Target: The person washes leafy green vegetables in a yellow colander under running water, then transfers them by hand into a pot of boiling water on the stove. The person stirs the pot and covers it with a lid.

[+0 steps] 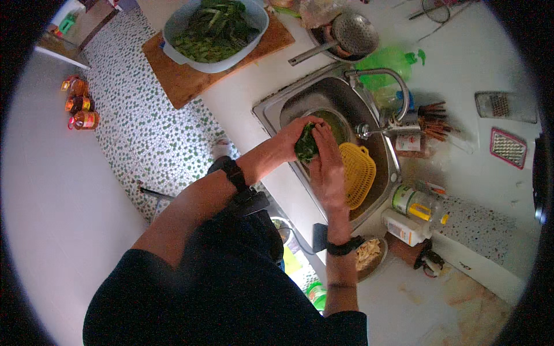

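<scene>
Over the near side of the steel sink (298, 93), my two hands are pressed together around a wad of dark green leaves (306, 145). My left hand (294, 134) wraps it from the left and top. On its right side lies my right hand (326, 162), fingers curled over the leaves. Beneath and behind the hands a round bowl (342, 119) with greenish liquid sits in the sink, partly hidden. A yellow plastic basket (359, 177) stands tilted in the sink beside my right hand. More greens fill a pale plastic tub (212, 65) at the top left.
The tub rests on a wooden board (173, 88). Around the sink are a curved faucet (404, 93), a perforated ladle (355, 32) over a pan, a green bottle (385, 67), chopsticks (433, 123), a clear bottle (411, 203), a white bottle (404, 227) and a bowl of pale pieces (368, 255).
</scene>
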`<action>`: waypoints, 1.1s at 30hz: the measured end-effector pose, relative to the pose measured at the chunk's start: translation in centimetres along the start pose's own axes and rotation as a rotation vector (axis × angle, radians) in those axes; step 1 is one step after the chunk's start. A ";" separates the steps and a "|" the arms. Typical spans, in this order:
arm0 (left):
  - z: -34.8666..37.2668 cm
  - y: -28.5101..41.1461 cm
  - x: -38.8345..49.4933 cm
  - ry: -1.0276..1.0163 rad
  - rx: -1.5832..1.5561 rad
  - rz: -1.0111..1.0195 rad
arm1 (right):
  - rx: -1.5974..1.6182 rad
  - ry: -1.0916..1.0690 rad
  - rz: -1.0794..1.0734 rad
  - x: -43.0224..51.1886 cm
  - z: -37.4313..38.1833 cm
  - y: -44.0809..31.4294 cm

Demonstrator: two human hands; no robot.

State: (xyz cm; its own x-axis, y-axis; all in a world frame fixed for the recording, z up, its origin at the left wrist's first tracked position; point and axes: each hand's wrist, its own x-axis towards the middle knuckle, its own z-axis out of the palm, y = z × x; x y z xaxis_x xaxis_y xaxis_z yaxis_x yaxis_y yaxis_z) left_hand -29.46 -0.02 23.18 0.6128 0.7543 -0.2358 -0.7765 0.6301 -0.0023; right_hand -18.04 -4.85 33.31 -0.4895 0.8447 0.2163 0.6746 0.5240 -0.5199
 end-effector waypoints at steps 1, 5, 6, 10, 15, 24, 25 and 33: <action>-0.3 0.3 -0.2 -0.071 -0.023 0.001 | 0.025 0.071 -0.013 0.0 0.8 -0.5; -1.2 -1.1 -0.1 -0.048 0.315 0.329 | 0.077 0.319 0.164 1.7 4.0 -1.9; -0.7 -1.3 0.0 -0.069 0.387 0.478 | -0.038 0.398 0.128 2.8 4.7 -2.2; 3.8 -0.3 -1.0 0.135 0.385 0.754 | 0.330 0.675 0.250 6.5 5.4 -3.6; 10.1 4.7 -3.0 0.295 0.773 0.694 | 0.402 0.791 0.208 8.6 4.6 -4.4; 14.7 2.5 0.9 0.093 0.769 0.527 | -0.307 0.818 0.498 11.6 1.0 1.3; 15.3 2.2 1.6 0.128 0.781 0.610 | -0.244 0.825 0.491 11.3 -0.3 1.5; 16.9 -2.6 6.1 0.101 0.810 0.618 | 0.426 0.785 0.687 7.3 -6.5 2.1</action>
State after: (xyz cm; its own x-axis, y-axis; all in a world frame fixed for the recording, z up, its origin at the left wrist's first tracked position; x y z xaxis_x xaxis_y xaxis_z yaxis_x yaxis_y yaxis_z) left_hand -21.26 6.08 38.19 0.0945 0.9941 -0.0537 -0.5972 0.0998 0.7959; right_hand -16.58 3.17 39.18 0.4975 0.8532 0.1570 0.3501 -0.0318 -0.9362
